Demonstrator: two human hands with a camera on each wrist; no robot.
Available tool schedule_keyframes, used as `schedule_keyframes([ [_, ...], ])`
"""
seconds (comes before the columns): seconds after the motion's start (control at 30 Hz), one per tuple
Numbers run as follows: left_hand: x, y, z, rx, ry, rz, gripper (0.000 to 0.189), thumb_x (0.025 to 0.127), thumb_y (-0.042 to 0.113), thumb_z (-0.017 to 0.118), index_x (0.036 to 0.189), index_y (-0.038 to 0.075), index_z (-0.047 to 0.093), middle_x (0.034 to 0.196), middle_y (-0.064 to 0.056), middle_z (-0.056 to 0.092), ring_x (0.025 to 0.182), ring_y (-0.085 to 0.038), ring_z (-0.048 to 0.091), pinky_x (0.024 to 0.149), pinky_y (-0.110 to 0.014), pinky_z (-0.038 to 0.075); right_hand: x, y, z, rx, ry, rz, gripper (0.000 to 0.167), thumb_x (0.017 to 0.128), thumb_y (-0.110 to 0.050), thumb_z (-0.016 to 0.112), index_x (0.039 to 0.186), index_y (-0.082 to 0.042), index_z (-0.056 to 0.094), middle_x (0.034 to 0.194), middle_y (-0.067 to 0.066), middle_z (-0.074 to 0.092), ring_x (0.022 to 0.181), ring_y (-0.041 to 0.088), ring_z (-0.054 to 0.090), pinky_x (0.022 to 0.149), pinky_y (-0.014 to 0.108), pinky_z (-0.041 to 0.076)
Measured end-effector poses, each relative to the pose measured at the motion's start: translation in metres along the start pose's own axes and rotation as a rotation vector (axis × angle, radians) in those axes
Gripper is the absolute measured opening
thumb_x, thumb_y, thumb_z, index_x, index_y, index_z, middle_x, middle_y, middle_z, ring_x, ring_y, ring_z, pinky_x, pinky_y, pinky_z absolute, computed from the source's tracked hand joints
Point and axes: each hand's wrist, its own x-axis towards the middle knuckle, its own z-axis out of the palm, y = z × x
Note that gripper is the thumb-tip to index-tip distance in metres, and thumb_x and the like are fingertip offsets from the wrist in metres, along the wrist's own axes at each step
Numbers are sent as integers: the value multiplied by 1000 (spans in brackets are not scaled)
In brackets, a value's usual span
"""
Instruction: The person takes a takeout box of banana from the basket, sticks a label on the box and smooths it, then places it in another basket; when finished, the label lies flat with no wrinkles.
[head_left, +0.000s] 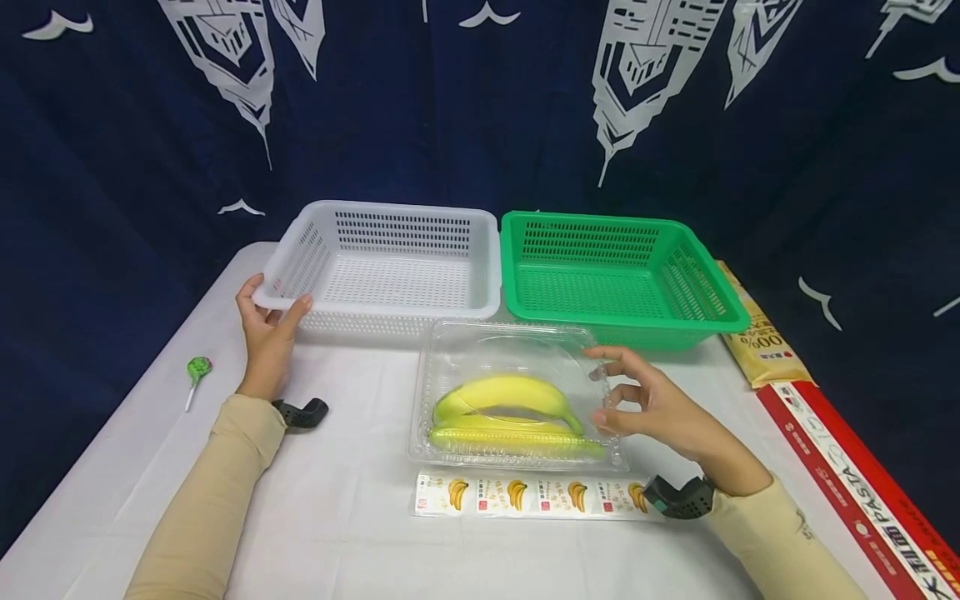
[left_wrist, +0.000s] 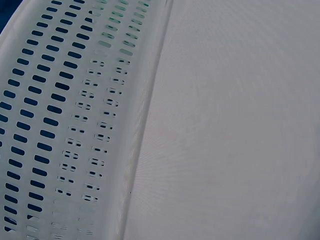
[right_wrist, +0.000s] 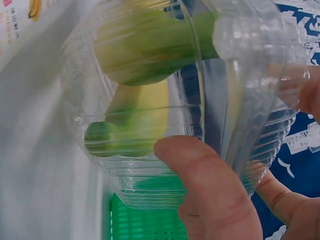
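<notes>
A clear plastic clamshell container [head_left: 517,346] with bananas [head_left: 510,398] inside is in the middle of the head view. My right hand [head_left: 652,404] grips its right side, thumb low at the near corner and fingers spread along the far part. In the right wrist view the thumb [right_wrist: 200,175] presses the ribbed plastic, with the green banana ends showing through. At the near left corner of the white basket [head_left: 390,312], my left hand [head_left: 266,346] holds the rim between thumb and fingers. The left wrist view shows the slotted basket wall [left_wrist: 60,110], with the fingers out of sight.
A green basket [head_left: 622,317] stands right of the white one. A strip of banana labels [head_left: 532,496] lies in front of the container. A green lollipop [head_left: 198,368] lies at left; a gold packet [head_left: 772,350] and a red pasta box [head_left: 862,483] lie along the right edge.
</notes>
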Motion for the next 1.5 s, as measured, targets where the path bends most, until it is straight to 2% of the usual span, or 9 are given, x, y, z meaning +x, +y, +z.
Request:
schedule_keyframes([
  [0.13,1,-1,-1,4,-4,2,80,104,7,70,162,29,20,164,-6,37,151,-26,41,114,-23,42,-6,6,-4,2,6,30,68,97,3,73,157,-13,46,142,32,40,93,22,67,71,42,67],
  [0.57,1,-1,-1,-14,-15,-3,81,104,5,69,163,30,18,167,-6,34,155,-26,37,119,-24,38,0,30,-13,-26,34,119,73,96,-4,75,158,-3,38,147,34,41,96,22,65,68,37,61],
  [0.8,1,1,-1,3,-4,-13,82,104,4,69,163,29,18,168,-6,34,155,-25,38,120,-25,38,11,35,-19,-23,5,90,76,97,-2,73,162,2,34,148,39,41,102,21,69,82,39,64],
  [1.03,1,2,-1,37,9,-37,83,104,5,70,164,30,18,170,-7,33,156,-25,38,122,-27,38,19,38,-25,-92,-3,129,78,99,-10,76,164,-3,33,150,37,42,106,28,68,82,42,64],
  [1.17,1,7,-2,39,6,-48,84,104,5,71,165,28,17,170,-8,33,155,-25,39,123,-29,38,19,37,-28,-182,-15,134,78,100,-16,76,166,-9,34,154,35,40,107,32,66,78,45,61],
  [1.27,0,13,-2,129,25,-73,85,104,12,72,167,27,17,170,-7,32,154,-24,39,125,-34,37,18,35,-30,-283,-17,101,76,101,-20,75,166,-11,37,160,31,38,111,34,63,79,48,59],
  [1.37,-2,19,-2,271,53,-83,87,103,21,74,169,25,17,171,-8,32,154,-26,38,128,-40,32,16,32,-28,-367,-1,52,71,103,-21,74,165,-9,41,164,27,38,124,42,59,94,61,58],
  [1.43,-4,23,-2,370,68,-64,88,102,25,75,170,22,18,172,-10,30,156,-28,35,129,-44,29,15,29,-26,-412,15,20,67,104,-20,74,163,-7,44,165,25,38,135,49,51,107,71,49],
  [1.5,-6,26,0,442,80,-24,89,101,27,76,170,19,20,172,-12,27,157,-32,32,130,-48,26,14,27,-23,-461,47,-8,63,104,-19,75,159,-5,49,164,27,38,143,55,43,111,79,39],
])
